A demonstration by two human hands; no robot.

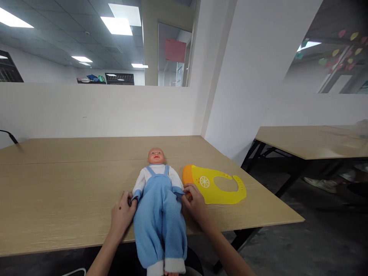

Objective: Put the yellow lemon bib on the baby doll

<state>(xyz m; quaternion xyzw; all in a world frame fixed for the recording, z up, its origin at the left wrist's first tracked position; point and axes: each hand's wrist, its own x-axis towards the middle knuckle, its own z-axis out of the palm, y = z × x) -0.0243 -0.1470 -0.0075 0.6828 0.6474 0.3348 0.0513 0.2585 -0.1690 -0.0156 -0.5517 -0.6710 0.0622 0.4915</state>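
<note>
A baby doll [159, 191] in blue overalls and a white top lies face up on the table, its legs reaching past the front edge toward me. My left hand [122, 216] is closed at the doll's blue sleeve cuff [137, 194] on the left side, fingers curled around the cuff end. On the other side, my right hand [196, 201] pinches the opposite sleeve cuff [177, 190]. The doll's own hands are hidden. Just beyond my right hand a yellow bib [211, 195] with an orange pocket and a citrus-slice print lies flat.
The wooden table [71, 199] meets a white wall at the back. A black cable [12, 137] comes in at the far left. Another table [316, 140] stands to the right, with a person's shoe [320, 184] beneath it. Windows look into a lit room.
</note>
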